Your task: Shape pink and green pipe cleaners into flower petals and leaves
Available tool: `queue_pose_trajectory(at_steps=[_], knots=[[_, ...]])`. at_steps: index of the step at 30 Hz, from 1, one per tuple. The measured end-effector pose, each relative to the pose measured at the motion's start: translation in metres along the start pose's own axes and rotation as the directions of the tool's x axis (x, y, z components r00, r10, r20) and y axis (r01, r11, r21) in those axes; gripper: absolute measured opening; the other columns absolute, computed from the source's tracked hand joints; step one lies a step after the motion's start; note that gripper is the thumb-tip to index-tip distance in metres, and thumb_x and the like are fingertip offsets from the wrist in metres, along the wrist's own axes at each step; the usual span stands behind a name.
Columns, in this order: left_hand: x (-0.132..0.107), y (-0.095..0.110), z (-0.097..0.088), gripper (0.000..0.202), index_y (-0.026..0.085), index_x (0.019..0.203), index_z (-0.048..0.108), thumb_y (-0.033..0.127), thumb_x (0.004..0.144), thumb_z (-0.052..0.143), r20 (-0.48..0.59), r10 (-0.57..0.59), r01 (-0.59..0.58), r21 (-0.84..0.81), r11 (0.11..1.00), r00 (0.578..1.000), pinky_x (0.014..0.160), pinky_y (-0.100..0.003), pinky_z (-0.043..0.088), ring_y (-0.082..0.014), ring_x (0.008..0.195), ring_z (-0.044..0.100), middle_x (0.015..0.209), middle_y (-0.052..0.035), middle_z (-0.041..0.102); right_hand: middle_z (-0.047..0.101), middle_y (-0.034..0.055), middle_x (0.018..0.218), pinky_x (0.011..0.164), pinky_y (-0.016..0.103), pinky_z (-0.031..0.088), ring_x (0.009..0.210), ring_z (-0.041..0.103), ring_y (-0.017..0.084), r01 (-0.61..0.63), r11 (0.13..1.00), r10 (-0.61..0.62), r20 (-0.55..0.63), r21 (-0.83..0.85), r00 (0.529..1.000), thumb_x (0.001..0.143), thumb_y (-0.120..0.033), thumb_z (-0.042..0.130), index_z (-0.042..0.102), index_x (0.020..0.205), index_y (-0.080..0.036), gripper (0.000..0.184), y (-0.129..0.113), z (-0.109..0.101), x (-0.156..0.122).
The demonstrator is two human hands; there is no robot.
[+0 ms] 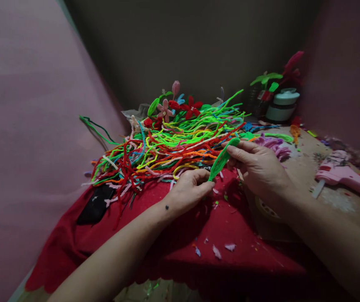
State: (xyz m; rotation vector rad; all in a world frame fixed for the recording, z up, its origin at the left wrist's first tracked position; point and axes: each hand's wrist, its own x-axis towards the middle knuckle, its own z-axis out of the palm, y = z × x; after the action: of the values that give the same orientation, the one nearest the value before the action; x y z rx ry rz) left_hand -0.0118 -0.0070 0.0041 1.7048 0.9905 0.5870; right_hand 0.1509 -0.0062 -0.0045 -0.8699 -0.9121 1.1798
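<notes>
A green leaf made of pipe cleaner (pixel 222 158) is stretched at a slant between my two hands, above the red cloth. The fingers of my left hand (pixel 191 188) pinch its lower end. Its upper tip sits between the thumb and fingers of my right hand (pixel 257 165). Just behind the hands lies a large heap of loose pipe cleaners (pixel 180 140) in green, red, orange, yellow and other colours. Finished-looking pipe cleaner flowers, among them a red flower (pixel 191 108) and a pink flower (pixel 165 110), rest on the back of the heap.
A pink glue gun (pixel 343 174) lies on the brown board (pixel 305 161) at right. Behind it stands a lidded jar (pixel 282 107) beside green leaves. A black phone-like object (pixel 96 204) lies at left on the red cloth (pixel 180 247). Fluff scraps (pixel 216 251) are scattered near the front.
</notes>
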Motion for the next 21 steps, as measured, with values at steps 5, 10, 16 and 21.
queue_pose_trajectory(at_steps=[5,10,16,21], knots=[[0.0003,0.0005,-0.0001,0.022,0.013,0.069,0.056,0.031,0.079,0.05,-0.04,0.023,-0.023,0.001,1.0,0.999,0.053,-0.02,0.033,-0.0071,0.053,0.043,0.061,0.0012,0.052,0.061,-0.001,0.072,0.057,0.023,0.043,0.057,0.052,0.009,0.007,0.997,-0.007,0.011,-0.07,1.0,0.066,-0.026,0.069,0.067,0.075,-0.02,0.011,0.0017,0.0005,-0.0015],[0.0007,0.0003,0.0017,0.03,0.014,0.057,0.046,0.029,0.083,0.044,-0.087,0.034,-0.032,0.028,0.999,0.996,0.048,-0.019,0.026,-0.005,0.047,0.032,0.052,0.005,0.039,0.059,-0.0009,0.065,0.053,0.022,0.041,0.055,0.05,0.009,0.082,0.976,-0.08,0.016,-0.203,0.997,0.071,-0.033,0.065,0.066,0.072,-0.018,0.014,-0.0011,-0.0008,-0.0012],[0.0012,-0.003,0.0019,0.024,0.013,0.07,0.056,0.03,0.082,0.043,0.035,-0.022,0.021,0.014,1.0,0.999,0.046,-0.02,0.024,-0.0056,0.044,0.032,0.047,0.006,0.038,0.055,-0.0014,0.059,0.052,0.022,0.04,0.052,0.049,0.008,0.014,0.999,-0.015,-0.019,-0.043,1.0,0.069,-0.027,0.067,0.063,0.065,-0.017,0.011,0.0026,-0.0045,0.0017],[0.0026,-0.0061,-0.0011,0.024,0.013,0.072,0.058,0.029,0.082,0.044,0.073,-0.027,0.024,0.04,0.999,0.997,0.046,-0.02,0.024,-0.0054,0.043,0.033,0.047,0.0054,0.042,0.052,-0.0018,0.06,0.05,0.021,0.04,0.051,0.048,0.007,-0.112,0.988,0.118,-0.051,0.102,0.992,0.065,-0.022,0.068,0.06,0.061,-0.016,0.011,0.004,-0.0017,0.0023]])
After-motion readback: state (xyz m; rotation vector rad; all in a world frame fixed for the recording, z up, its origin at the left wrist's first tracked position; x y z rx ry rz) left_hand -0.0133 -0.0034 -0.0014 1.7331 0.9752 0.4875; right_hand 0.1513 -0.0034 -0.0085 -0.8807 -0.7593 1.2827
